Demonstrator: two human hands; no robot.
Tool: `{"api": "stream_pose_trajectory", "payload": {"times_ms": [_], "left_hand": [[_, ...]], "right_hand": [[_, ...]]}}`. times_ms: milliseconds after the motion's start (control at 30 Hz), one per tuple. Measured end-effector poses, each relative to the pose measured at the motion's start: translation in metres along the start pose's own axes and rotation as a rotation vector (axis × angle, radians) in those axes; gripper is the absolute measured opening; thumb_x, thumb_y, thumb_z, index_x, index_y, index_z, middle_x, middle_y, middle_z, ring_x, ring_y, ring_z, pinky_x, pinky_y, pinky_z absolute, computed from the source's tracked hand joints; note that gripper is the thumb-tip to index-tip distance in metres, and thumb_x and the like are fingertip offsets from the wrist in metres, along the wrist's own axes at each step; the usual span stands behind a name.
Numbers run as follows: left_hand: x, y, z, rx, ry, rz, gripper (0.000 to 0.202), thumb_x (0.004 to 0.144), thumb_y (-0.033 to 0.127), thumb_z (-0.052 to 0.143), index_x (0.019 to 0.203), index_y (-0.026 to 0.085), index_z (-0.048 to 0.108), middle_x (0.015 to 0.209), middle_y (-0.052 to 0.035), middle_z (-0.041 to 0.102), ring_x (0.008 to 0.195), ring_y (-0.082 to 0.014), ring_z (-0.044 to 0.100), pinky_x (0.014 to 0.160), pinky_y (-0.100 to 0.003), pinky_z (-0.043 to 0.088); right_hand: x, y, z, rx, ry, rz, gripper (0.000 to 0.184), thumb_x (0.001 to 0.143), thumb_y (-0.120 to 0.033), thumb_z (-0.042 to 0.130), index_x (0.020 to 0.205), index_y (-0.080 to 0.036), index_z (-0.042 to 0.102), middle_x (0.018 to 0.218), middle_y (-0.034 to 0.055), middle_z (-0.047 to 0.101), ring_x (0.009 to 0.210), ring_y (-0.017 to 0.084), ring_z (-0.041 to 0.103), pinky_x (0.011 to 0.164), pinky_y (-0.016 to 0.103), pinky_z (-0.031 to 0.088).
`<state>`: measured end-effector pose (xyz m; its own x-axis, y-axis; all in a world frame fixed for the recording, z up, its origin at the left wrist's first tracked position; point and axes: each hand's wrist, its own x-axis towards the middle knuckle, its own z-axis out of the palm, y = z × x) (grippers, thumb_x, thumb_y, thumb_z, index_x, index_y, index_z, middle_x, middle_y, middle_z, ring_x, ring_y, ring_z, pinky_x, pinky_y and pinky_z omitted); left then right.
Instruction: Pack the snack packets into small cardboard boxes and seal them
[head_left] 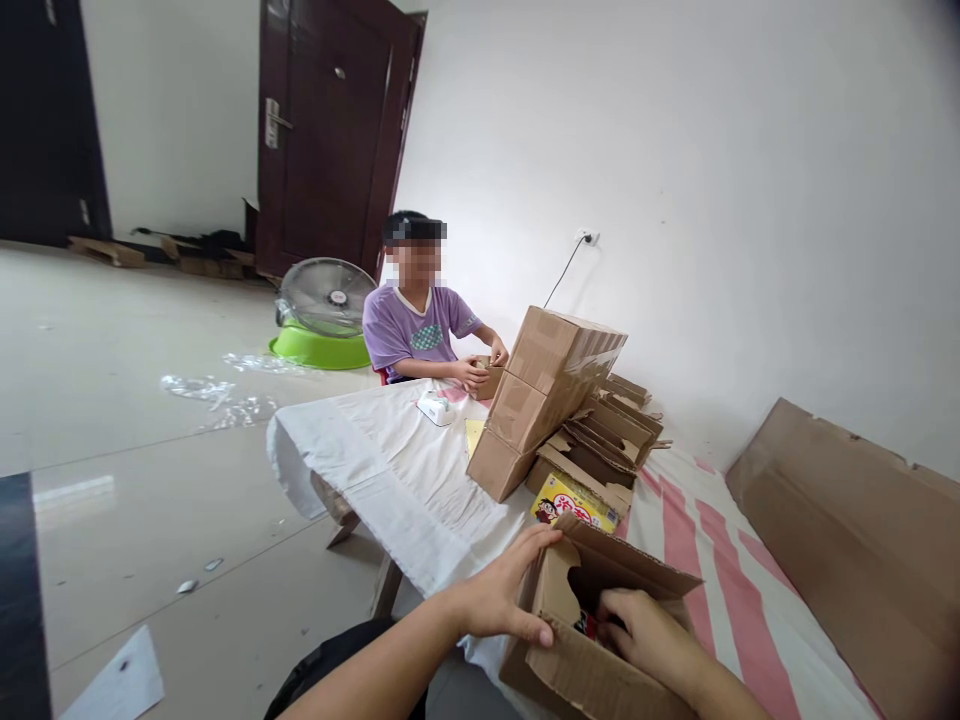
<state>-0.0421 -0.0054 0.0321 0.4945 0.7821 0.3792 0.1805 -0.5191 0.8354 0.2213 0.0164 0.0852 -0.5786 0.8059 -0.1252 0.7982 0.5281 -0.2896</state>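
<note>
An open cardboard box (600, 670) stands at the near edge of the table, its flaps up. My left hand (506, 590) grips its left side, thumb on the front flap and fingers at the back edge. Inside the box is my right hand (649, 630), with fingers curled. A small red and black thing (585, 625) shows beside those fingertips, mostly hidden; whether I hold it I cannot tell. Just behind the box lies a yellow printed packet (574, 505) with red lettering and a cartoon figure.
Three taped cartons (517, 410) are stacked beside several open boxes (611, 430). Across the table (375, 450) a person in a purple shirt (424, 325) handles a small box (487, 380). A large cardboard sheet (847, 540) leans at right. A fan (330, 297) stands on the floor.
</note>
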Motion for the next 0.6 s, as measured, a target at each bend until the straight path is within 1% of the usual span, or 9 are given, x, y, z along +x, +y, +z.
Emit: {"api": "stream_pose_trajectory", "payload": {"times_ms": [200,233,300,400,433,467,500,533,600], "left_hand": [[0.002,-0.009,0.003,0.009,0.011,0.015,0.121,0.056,0.072,0.077,0.152,0.021,0.022,0.16,-0.0184,0.014,0.147,-0.0388,0.013,0.12,-0.055,0.012],[0.002,-0.01,0.003,0.01,0.011,0.015,0.122,0.056,0.072,0.077,0.152,0.021,0.022,0.16,-0.0186,0.014,0.147,-0.0389,0.013,0.12,-0.055,0.012],[0.001,-0.011,0.003,0.008,0.009,0.021,0.121,0.057,0.071,0.077,0.152,0.021,0.021,0.16,-0.0187,0.014,0.147,-0.0387,0.013,0.12,-0.055,0.012],[0.001,-0.011,0.002,-0.014,0.003,0.042,0.124,0.056,0.07,0.079,0.153,0.023,0.017,0.161,-0.0181,0.012,0.148,-0.0383,0.013,0.12,-0.055,0.011],[0.001,-0.011,0.002,-0.031,-0.006,0.052,0.128,0.054,0.069,0.08,0.154,0.024,0.014,0.162,-0.0178,0.01,0.148,-0.0384,0.011,0.12,-0.056,0.009],[0.001,-0.011,0.002,-0.047,-0.024,0.06,0.134,0.051,0.069,0.081,0.154,0.024,0.011,0.162,-0.0177,0.007,0.148,-0.0388,0.008,0.12,-0.056,0.007],[0.001,-0.011,0.001,-0.061,-0.048,0.065,0.14,0.047,0.069,0.083,0.155,0.023,0.007,0.162,-0.0181,0.002,0.149,-0.0394,0.003,0.12,-0.056,0.005],[0.002,-0.01,0.001,-0.069,-0.077,0.065,0.147,0.042,0.069,0.085,0.155,0.021,0.003,0.162,-0.0189,-0.003,0.149,-0.0402,-0.001,0.12,-0.056,0.003],[0.002,-0.011,0.002,-0.068,-0.12,0.047,0.159,0.033,0.068,0.087,0.155,0.017,-0.002,0.161,-0.0211,-0.01,0.148,-0.0419,-0.007,0.119,-0.056,0.002]], "right_hand": [[-0.001,-0.006,-0.005,0.026,0.141,0.015,0.017,0.082,-0.017,0.051,0.075,-0.021,0.065,0.081,0.0025,0.072,0.079,0.02,0.065,0.071,0.028,0.042],[-0.002,-0.009,-0.007,0.049,0.143,0.016,0.014,0.081,-0.019,0.052,0.076,-0.021,0.065,0.081,0.0021,0.072,0.079,0.02,0.065,0.071,0.029,0.043],[-0.005,-0.014,-0.01,0.114,0.094,0.016,0.009,0.076,-0.024,0.061,0.083,-0.021,0.067,0.087,0.0021,0.073,0.083,0.022,0.066,0.073,0.029,0.045],[-0.008,-0.022,-0.013,0.183,-0.001,-0.022,0.035,0.067,-0.031,0.073,0.101,-0.024,0.069,0.109,0.0061,0.073,0.1,0.028,0.066,0.085,0.034,0.049],[-0.008,-0.023,-0.014,0.185,-0.016,-0.051,0.039,0.067,-0.032,0.073,0.105,-0.025,0.069,0.115,0.0069,0.071,0.106,0.03,0.065,0.089,0.036,0.048],[-0.008,-0.024,-0.013,0.182,-0.024,-0.091,0.039,0.069,-0.032,0.072,0.107,-0.026,0.07,0.118,0.007,0.07,0.11,0.03,0.064,0.092,0.037,0.047],[-0.007,-0.024,-0.013,0.175,-0.026,-0.133,0.035,0.071,-0.032,0.071,0.105,-0.026,0.071,0.118,0.0063,0.071,0.111,0.029,0.064,0.093,0.036,0.047],[-0.006,-0.024,-0.011,0.164,-0.003,-0.16,0.029,0.07,-0.03,0.071,0.099,-0.027,0.073,0.112,0.0049,0.073,0.106,0.028,0.067,0.09,0.034,0.049],[-0.003,-0.022,-0.008,0.138,0.142,-0.148,0.017,0.062,-0.024,0.075,0.079,-0.026,0.074,0.088,0.0012,0.077,0.083,0.024,0.072,0.071,0.027,0.052]]}}
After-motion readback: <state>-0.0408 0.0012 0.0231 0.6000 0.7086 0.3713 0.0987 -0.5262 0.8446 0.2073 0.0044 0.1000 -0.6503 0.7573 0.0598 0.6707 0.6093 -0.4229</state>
